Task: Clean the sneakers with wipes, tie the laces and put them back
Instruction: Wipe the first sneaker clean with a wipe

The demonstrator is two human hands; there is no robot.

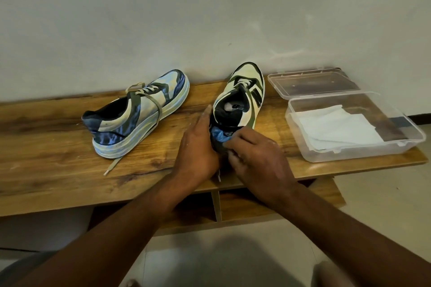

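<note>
Wiping the heel of the second sneaker

Standing on the wooden bench (pixel 58 133), the right-hand sneaker (pixel 242 98) is at the cleaning step, its heel toward the person; the other sneaker (pixel 140 112) waits to the left, laces loose. The open plastic box (pixel 408 133) of wipes (pixel 338 128) sits at the far right. The left hand (pixel 198 147) braces the heel, fingers mostly straight. The right hand (pixel 254 158) curls against the heel's back; whether it holds a wipe I cannot tell. Next probably comes lacing, which needs both hands free.

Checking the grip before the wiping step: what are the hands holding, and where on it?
Both hold the right sneaker at its heel: left hand flat against its side, right hand curled round the back.
</note>
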